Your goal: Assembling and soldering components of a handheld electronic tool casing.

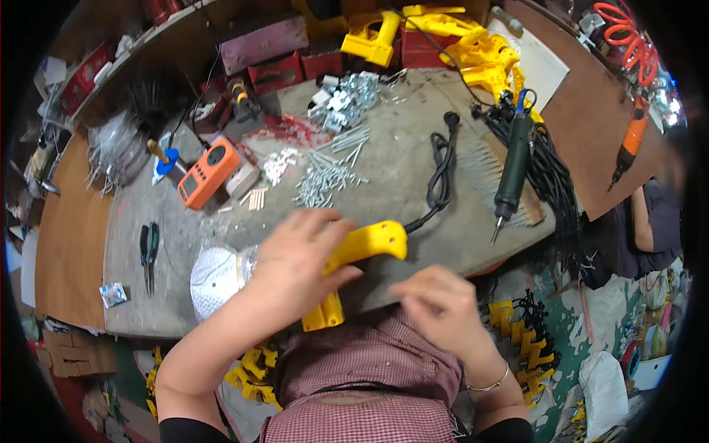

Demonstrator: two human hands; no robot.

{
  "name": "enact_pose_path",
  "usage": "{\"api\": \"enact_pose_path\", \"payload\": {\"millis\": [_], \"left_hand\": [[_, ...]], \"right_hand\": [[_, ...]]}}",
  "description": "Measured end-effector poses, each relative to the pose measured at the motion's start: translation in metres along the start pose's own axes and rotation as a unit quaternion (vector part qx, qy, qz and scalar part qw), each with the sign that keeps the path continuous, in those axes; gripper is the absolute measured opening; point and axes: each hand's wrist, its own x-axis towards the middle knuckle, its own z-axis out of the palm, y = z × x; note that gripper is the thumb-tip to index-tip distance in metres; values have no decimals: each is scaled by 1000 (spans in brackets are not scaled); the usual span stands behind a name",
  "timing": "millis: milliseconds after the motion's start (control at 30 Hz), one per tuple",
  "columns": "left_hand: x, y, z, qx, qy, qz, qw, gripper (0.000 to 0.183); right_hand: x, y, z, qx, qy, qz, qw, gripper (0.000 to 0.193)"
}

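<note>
My left hand (299, 255) is closed over a yellow pistol-grip tool housing (373, 242) near the front edge of the bench. A black power cord (441, 173) leaves the housing's right end and loops back across the bench. To the left of this hand lies a rounded white piece with a dotted surface (213, 280), partly behind my forearm; whether it joins the housing I cannot tell. My right hand (443, 306) is apart from the housing, to its right, with fingers curled together and slightly blurred. Anything between those fingertips is hidden.
Loose screws (325, 181) and metal clips (347, 100) lie mid-bench. Pliers (149, 258) rest at left, near an orange meter (209, 173). A dark green electric screwdriver (515, 166) is at right. Yellow housings (484, 59) pile at the back. An orange screwdriver (631, 140) hangs far right.
</note>
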Motion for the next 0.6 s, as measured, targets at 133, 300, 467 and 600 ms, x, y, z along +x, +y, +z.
{"api": "enact_pose_path", "payload": {"millis": [133, 300, 467, 600], "left_hand": [[33, 17, 39, 70, -199, -41, 977, 80], [54, 12, -38, 54, 11, -87, 995, 64], [11, 0, -169, -143, 333, -176, 916, 28], [-99, 1, -266, -218, 350, -243, 878, 29]], "right_hand": [[-1, 29, -19, 30, 180, 136, 974, 12], [4, 46, -16, 6, 166, 131, 977, 16], [16, 2, -9, 170, 107, 21, 979, 30], [11, -68, 13, 421, -48, -112, 899, 39]]}}
